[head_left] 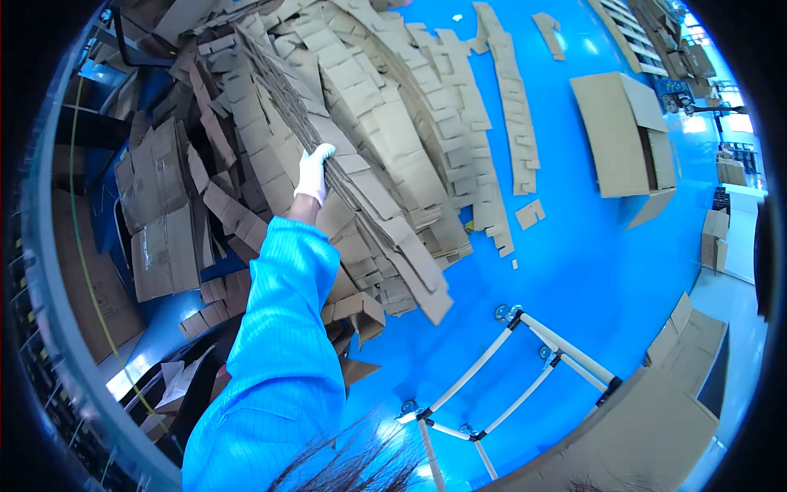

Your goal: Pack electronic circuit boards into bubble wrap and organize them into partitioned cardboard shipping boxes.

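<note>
Long bundle of notched cardboard strips (379,215) slanting across a big heap of similar cardboard (393,148), and the white-gloved left hand (311,174) has it near the middle, fingers wrapped closed around its edge, though some fingertips are hidden. Blue floor (574,262) beyond, with a pipe frame (567,348) on casters and an open box (607,135); marks on the brown panel (111,279) at far left are too small to read.

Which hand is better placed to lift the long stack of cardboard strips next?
Probably the left hand: it grips the stack of cardboard strips near the middle. The right hand is not in view.
</note>
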Available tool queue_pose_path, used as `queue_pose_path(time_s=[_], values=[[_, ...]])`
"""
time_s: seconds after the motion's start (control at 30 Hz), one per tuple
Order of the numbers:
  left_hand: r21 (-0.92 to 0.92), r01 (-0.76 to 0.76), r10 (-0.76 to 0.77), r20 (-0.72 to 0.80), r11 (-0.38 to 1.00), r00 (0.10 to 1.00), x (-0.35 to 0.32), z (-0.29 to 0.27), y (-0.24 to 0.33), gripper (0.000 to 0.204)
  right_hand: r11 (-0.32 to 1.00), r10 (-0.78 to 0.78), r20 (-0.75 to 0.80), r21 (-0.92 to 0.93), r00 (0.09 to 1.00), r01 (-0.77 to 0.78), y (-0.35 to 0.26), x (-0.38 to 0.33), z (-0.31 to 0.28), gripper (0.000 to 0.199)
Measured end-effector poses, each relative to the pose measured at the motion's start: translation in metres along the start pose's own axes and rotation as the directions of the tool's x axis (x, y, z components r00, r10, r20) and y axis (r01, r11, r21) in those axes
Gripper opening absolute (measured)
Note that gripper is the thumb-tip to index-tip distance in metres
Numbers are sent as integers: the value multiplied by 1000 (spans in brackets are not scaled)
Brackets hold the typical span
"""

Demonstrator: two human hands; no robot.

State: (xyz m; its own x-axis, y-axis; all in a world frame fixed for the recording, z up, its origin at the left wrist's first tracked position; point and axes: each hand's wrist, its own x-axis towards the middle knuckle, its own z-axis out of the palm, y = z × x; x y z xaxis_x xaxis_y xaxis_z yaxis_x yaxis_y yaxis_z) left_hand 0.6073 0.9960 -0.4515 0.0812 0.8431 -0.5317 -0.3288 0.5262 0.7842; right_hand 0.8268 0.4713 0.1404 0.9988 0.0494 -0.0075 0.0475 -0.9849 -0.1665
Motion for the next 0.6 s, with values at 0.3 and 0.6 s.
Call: queue_pose_path(time_s=[0.3,0.6], values=[[-308,-13,71,179,951,981,-169,139,108,24,970,-100,19,227,995,93,63,13,1,28],[-110,-87,135,589,990,797,-333,212,284,21,956,-166,-77,230,983,180,61,7,14,28]])
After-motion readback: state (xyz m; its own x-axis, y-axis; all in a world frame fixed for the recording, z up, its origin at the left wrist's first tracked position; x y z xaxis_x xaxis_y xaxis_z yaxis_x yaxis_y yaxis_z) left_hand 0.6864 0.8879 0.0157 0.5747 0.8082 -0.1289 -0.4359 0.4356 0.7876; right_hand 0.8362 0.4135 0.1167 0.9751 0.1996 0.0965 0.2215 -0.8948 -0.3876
